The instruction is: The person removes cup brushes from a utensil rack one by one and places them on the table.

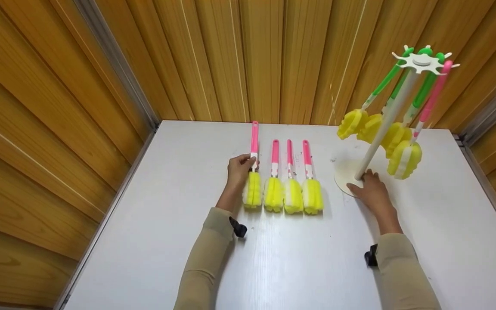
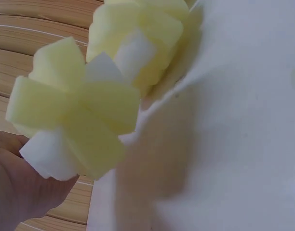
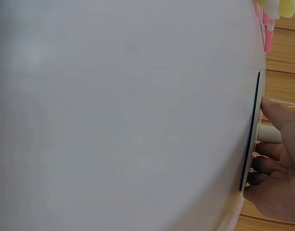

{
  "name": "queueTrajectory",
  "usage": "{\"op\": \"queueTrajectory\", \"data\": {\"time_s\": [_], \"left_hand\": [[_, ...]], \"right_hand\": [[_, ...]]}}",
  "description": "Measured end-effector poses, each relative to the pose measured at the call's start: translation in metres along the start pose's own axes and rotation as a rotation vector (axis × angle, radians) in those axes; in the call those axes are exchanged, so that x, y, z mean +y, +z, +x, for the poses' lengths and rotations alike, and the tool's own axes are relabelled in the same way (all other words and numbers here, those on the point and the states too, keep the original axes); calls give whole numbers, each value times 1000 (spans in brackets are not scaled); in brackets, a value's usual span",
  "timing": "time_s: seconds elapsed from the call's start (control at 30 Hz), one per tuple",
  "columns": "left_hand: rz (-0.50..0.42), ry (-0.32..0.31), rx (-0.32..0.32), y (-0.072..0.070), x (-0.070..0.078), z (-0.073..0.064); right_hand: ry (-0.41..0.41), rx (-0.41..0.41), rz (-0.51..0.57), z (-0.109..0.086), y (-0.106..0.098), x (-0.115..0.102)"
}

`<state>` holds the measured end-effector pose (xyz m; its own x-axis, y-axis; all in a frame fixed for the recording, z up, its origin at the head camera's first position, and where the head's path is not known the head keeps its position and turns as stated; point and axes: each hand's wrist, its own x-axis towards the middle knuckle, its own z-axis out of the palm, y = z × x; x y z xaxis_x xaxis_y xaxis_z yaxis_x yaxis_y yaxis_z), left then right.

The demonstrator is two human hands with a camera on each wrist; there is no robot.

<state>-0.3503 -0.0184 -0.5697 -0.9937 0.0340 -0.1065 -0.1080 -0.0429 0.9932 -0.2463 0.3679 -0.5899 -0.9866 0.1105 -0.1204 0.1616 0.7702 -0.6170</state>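
Observation:
My left hand (image 1: 238,170) pinches a sponge bottle brush (image 1: 254,141) by its neck, where the pink handle meets the white part. In the left wrist view its yellow and white sponge head (image 2: 73,113) faces the camera, end on. To its right lie three more pink-handled brushes (image 1: 274,193) in a row. My right hand (image 1: 375,193) rests on the round base (image 1: 345,178) of a white stand, thumb and fingers spread either side of the pole (image 1: 381,137). In the right wrist view, the fingertips press on the base's top (image 3: 257,108).
From the stand's hooked top (image 1: 422,62) hang three green-handled brushes (image 1: 388,82) and one pink-handled brush (image 1: 433,99), sponge heads down. The white table (image 1: 166,241) meets wood-patterned panels (image 1: 261,64) at the back and on both sides.

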Motion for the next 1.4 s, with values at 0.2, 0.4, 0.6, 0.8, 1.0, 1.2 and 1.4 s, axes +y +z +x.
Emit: {"op": "queueTrajectory", "data": {"time_s": [0.2,0.4,0.6,0.8,1.0,1.2,1.4], "left_hand": [[11,-55,14,6,-10,6],[14,-90,-4,8,-15,9],[2,-109,3,2,-14,14],[23,-94,61,1,-14,18],[21,-97,35,6,-18,17],[39,-114,-4,9,-25,17],[142,-85,-40,11,-30,21]], "right_hand": [[2,-4,1,-1,-2,-1],[24,-45,16,0,-2,0],[48,-60,25,0,-2,-1],[40,-40,13,0,-2,-2],[46,-28,12,0,-1,-3],[50,-33,17,-1,-1,-5],[45,-46,28,-2,-3,-4]]}}
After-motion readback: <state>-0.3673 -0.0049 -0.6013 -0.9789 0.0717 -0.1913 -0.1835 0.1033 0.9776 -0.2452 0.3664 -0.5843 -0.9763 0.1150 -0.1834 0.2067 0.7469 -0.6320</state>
